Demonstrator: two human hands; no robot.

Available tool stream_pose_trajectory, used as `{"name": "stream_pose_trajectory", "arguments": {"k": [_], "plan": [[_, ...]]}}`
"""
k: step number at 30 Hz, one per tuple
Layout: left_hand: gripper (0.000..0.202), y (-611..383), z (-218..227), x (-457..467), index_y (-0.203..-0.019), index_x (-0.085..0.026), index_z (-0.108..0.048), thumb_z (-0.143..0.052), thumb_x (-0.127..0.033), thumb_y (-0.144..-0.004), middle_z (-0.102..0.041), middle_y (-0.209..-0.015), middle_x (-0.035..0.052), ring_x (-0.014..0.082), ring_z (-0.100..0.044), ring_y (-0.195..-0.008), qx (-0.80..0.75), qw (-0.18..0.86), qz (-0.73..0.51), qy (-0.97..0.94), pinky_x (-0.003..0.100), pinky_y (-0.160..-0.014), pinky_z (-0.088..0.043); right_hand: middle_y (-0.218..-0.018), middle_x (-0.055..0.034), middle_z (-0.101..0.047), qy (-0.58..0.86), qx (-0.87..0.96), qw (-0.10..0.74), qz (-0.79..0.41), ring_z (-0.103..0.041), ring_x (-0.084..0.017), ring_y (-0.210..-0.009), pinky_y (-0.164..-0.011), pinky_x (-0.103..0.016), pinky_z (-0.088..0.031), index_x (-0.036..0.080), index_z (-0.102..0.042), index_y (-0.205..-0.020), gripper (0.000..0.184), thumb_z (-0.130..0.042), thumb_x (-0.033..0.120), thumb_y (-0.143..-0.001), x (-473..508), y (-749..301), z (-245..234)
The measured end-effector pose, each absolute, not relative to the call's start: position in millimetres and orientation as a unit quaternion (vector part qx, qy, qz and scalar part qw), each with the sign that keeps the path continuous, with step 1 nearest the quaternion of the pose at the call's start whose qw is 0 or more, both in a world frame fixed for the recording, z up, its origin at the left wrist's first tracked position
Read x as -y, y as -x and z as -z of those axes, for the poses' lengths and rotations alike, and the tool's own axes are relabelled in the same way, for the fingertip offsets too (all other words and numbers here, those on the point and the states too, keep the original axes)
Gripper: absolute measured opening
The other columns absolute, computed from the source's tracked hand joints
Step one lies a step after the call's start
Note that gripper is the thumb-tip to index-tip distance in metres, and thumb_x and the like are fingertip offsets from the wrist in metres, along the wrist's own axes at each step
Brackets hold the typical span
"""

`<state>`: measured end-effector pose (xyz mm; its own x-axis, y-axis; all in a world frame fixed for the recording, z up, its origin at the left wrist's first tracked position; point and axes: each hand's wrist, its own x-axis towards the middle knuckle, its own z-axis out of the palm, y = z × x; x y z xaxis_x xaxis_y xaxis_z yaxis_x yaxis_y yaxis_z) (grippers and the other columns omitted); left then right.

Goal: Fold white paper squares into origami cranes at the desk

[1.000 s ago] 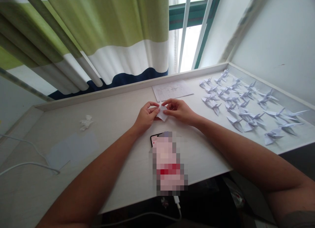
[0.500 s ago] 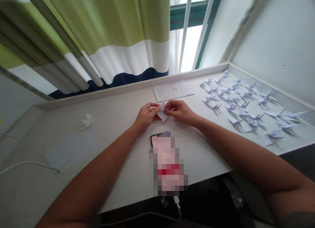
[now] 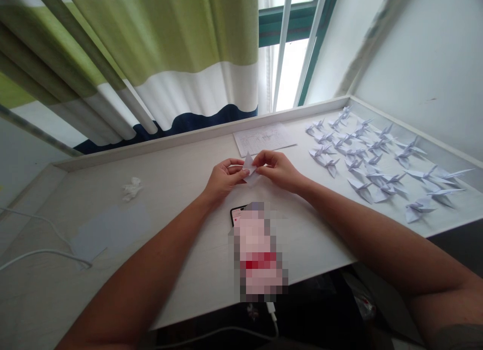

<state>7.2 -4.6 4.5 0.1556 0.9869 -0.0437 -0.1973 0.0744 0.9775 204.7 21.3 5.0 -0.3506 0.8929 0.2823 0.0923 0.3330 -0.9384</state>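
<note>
A small folded piece of white paper (image 3: pixel 248 163) with a pointed top is held between my two hands above the middle of the desk. My left hand (image 3: pixel 225 177) pinches its left side, thumb in front. On the other side, the thumb and fingers of my right hand (image 3: pixel 274 167) grip the paper's right edge. Below the hands lies a phone (image 3: pixel 258 249), its screen blurred out, with a white cable plugged into its near end. Several folded white paper cranes (image 3: pixel 358 153) stand in a group to the right.
Behind my hands lies a printed sheet (image 3: pixel 265 138). Crumpled tissue (image 3: pixel 132 189) and flat white paper sheets (image 3: pixel 109 229) are at the left, with a white cable (image 3: pixel 49 250) alongside. A raised rim (image 3: pixel 181 133) borders the desk's back, before a curtain (image 3: pixel 162 43).
The folded paper has shifted slightly in my fingers, its tip now higher and more upright. My left thumb lies further across it, and my right fingers have moved a little up.
</note>
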Motion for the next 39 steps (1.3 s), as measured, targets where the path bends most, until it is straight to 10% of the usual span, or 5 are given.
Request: {"name": "stream_pose_trajectory", "arguments": {"k": [12, 32, 39], "plan": [[0.057, -7, -3, 5, -0.098, -0.014, -0.075, -0.104, -0.04, -0.057, -0.083, -0.089, 0.0075, 0.0172, -0.075, -0.077, -0.428, 0.583, -0.512, -0.464, 0.033, -0.079, -0.06, -0.082, -0.0038, -0.074, 0.351, 0.676, 0.431, -0.484, -0.064, -0.017, -0.076, -0.071, -0.034, -0.051, 0.02, -0.073, -0.084, 0.036, -0.086, 0.052, -0.078, -25, -205, 2], [0.041, -6, -3, 3, -0.077, -0.014, -0.078, -0.097, -0.046, -0.061, -0.078, -0.079, 0.006, 0.0164, -0.07, -0.073, -0.431, 0.584, -0.486, -0.487, 0.032, -0.072, -0.061, -0.073, -0.0014, -0.068, 0.365, 0.657, 0.365, -0.549, -0.06, -0.014, -0.07, -0.069, -0.031, -0.052, 0.017, -0.071, -0.076, 0.03, -0.083, 0.044, -0.079, -19, -209, -15], [0.039, -6, -2, 1, -0.081, -0.014, -0.079, -0.095, -0.046, -0.066, -0.078, -0.082, 0.0061, 0.0152, -0.069, -0.072, -0.452, 0.559, -0.515, -0.467, 0.031, -0.072, -0.061, -0.096, -0.0034, -0.072, 0.338, 0.664, 0.438, -0.504, -0.066, -0.017, -0.08, -0.078, -0.036, -0.058, 0.021, -0.067, -0.107, 0.034, -0.081, 0.03, -0.077, -22, -205, -6]]}}
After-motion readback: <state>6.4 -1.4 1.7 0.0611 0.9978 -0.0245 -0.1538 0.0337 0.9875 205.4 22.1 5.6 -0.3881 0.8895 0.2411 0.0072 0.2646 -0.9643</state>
